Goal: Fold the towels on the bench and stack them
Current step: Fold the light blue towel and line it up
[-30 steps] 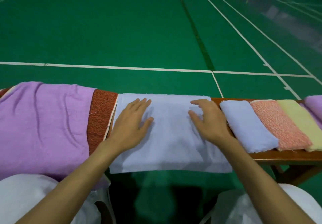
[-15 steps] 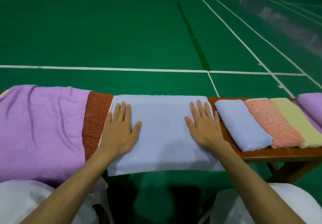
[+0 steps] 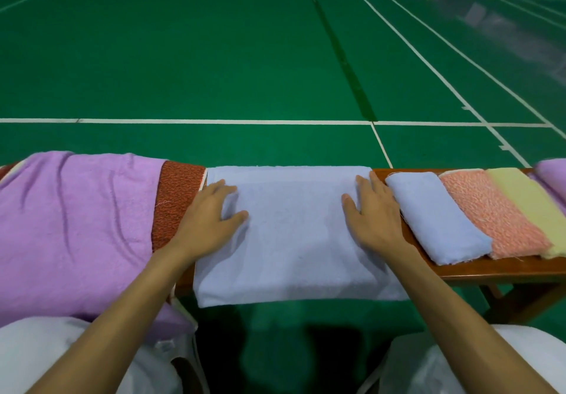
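Note:
A pale blue towel (image 3: pixel 294 234) lies spread flat across the wooden bench (image 3: pixel 505 271), its near edge hanging over the front. My left hand (image 3: pixel 211 219) rests flat on its left edge, and my right hand (image 3: pixel 372 213) presses flat on its right edge. To the right lie folded towels side by side: a blue one (image 3: pixel 438 219), an orange-pink one (image 3: pixel 490 213), a yellow one (image 3: pixel 526 203) and a purple one (image 3: pixel 554 173). At the left a large purple towel (image 3: pixel 73 225) lies over a rust-red towel (image 3: pixel 174 203).
Green court floor (image 3: pixel 245 56) with white lines stretches beyond the bench. My knees in white cloth (image 3: pixel 61 357) sit close to the bench's front edge. A bench leg (image 3: pixel 520 305) shows at the lower right.
Both hands slid outward over the blue towel, from near its middle to its left and right edges, smoothing it flat.

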The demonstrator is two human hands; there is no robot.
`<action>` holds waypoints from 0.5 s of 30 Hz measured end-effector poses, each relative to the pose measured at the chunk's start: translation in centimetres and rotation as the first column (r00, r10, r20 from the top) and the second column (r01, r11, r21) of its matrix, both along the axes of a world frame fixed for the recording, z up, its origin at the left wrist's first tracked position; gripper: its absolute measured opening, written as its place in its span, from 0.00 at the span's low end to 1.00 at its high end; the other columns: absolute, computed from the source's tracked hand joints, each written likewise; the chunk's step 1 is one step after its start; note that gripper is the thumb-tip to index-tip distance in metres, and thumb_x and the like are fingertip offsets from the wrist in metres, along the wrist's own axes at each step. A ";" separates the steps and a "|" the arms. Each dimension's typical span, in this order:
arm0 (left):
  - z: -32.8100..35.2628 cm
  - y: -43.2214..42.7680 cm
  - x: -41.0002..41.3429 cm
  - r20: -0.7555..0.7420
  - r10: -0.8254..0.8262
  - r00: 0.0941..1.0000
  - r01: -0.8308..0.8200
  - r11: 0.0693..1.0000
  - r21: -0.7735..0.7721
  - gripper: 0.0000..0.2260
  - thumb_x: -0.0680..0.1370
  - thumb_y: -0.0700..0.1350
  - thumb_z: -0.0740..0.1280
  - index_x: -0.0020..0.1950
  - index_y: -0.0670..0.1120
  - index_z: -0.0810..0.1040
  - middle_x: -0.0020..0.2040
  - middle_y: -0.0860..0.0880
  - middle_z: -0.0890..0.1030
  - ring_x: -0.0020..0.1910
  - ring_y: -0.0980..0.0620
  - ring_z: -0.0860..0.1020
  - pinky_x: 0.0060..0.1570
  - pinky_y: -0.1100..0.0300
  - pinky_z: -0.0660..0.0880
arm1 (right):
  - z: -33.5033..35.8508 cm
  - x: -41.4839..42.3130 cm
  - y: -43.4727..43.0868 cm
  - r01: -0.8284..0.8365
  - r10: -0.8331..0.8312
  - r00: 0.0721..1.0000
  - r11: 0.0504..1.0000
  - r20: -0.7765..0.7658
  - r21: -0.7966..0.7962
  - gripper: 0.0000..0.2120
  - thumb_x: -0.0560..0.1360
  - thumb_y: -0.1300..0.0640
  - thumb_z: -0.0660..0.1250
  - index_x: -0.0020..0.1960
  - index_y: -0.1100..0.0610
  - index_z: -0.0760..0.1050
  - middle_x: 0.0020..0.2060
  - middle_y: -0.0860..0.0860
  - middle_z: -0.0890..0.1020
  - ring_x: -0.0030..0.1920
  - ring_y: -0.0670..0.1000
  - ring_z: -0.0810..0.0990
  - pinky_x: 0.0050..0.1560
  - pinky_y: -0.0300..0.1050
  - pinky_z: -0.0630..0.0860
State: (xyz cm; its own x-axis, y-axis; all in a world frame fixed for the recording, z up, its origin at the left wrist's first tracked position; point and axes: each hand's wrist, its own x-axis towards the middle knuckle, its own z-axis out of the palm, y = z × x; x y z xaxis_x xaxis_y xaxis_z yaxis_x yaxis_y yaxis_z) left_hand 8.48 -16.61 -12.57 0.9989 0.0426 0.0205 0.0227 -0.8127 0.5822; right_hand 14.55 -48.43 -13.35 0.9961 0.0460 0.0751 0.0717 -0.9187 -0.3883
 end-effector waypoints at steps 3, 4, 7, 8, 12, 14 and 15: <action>0.4 0.5 0.6 0.109 0.221 0.969 -0.218 0.975 -0.037 0.22 0.79 0.48 0.73 0.70 0.43 0.75 0.65 0.42 0.77 0.63 0.42 0.76 0.59 0.48 0.74 | 1.2 0.6 0.0 0.127 -0.152 0.986 0.953 0.068 0.275 0.17 0.85 0.54 0.60 0.71 0.61 0.71 0.69 0.60 0.75 0.69 0.60 0.72 0.68 0.54 0.70; 0.5 0.6 0.8 0.104 0.289 0.952 -0.287 0.957 -0.036 0.20 0.78 0.47 0.74 0.68 0.42 0.76 0.61 0.42 0.78 0.58 0.42 0.77 0.54 0.49 0.75 | 1.6 0.8 0.0 0.168 -0.190 0.980 0.946 0.056 0.278 0.16 0.85 0.55 0.61 0.70 0.62 0.71 0.66 0.60 0.77 0.67 0.61 0.74 0.65 0.55 0.72; 0.9 0.7 1.4 0.024 0.392 0.919 -0.393 0.920 0.007 0.17 0.76 0.45 0.76 0.61 0.41 0.78 0.53 0.44 0.80 0.51 0.42 0.78 0.46 0.52 0.72 | 2.2 1.0 0.1 0.251 -0.253 0.967 0.965 0.021 0.071 0.19 0.82 0.53 0.65 0.68 0.64 0.69 0.65 0.62 0.75 0.65 0.63 0.72 0.62 0.58 0.73; 1.1 0.5 1.5 0.003 0.400 0.916 -0.400 0.916 0.020 0.17 0.76 0.45 0.77 0.61 0.41 0.78 0.51 0.44 0.80 0.50 0.42 0.78 0.45 0.52 0.72 | 2.2 1.1 0.3 0.259 -0.259 0.966 0.965 0.004 -0.028 0.22 0.82 0.52 0.66 0.69 0.65 0.68 0.66 0.62 0.74 0.66 0.64 0.71 0.62 0.58 0.73; 1.4 -0.1 1.6 -0.007 0.398 0.917 -0.398 0.917 0.028 0.12 0.77 0.44 0.76 0.56 0.41 0.80 0.44 0.44 0.82 0.46 0.41 0.79 0.44 0.51 0.75 | 2.1 1.8 0.3 0.245 -0.247 0.965 0.969 -0.087 -0.032 0.16 0.82 0.53 0.66 0.61 0.65 0.72 0.58 0.62 0.79 0.58 0.64 0.77 0.51 0.55 0.74; 1.4 -0.2 1.4 0.018 0.378 0.926 -0.378 0.925 0.037 0.08 0.77 0.43 0.76 0.52 0.42 0.83 0.37 0.48 0.81 0.41 0.43 0.80 0.44 0.50 0.79 | 2.1 2.0 -0.2 0.233 -0.228 0.967 0.972 -0.110 0.037 0.09 0.82 0.55 0.65 0.51 0.62 0.72 0.51 0.60 0.80 0.48 0.61 0.77 0.44 0.50 0.71; 1.4 -0.2 1.4 0.024 0.373 0.927 -0.374 0.927 0.032 0.05 0.77 0.43 0.76 0.50 0.43 0.84 0.34 0.50 0.80 0.38 0.45 0.80 0.42 0.51 0.79 | 2.0 2.0 -0.3 0.227 -0.219 0.969 0.972 -0.113 0.060 0.09 0.82 0.56 0.64 0.47 0.59 0.71 0.48 0.59 0.80 0.45 0.59 0.75 0.43 0.49 0.69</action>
State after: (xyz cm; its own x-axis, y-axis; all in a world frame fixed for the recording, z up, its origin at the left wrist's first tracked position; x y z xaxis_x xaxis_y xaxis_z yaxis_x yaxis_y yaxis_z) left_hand 9.87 -16.79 -11.18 0.9102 0.4116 0.0456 0.3192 -0.7674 0.5561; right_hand 16.56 -48.77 -11.30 0.9830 -0.1802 -0.0358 -0.1769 -0.8762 -0.4482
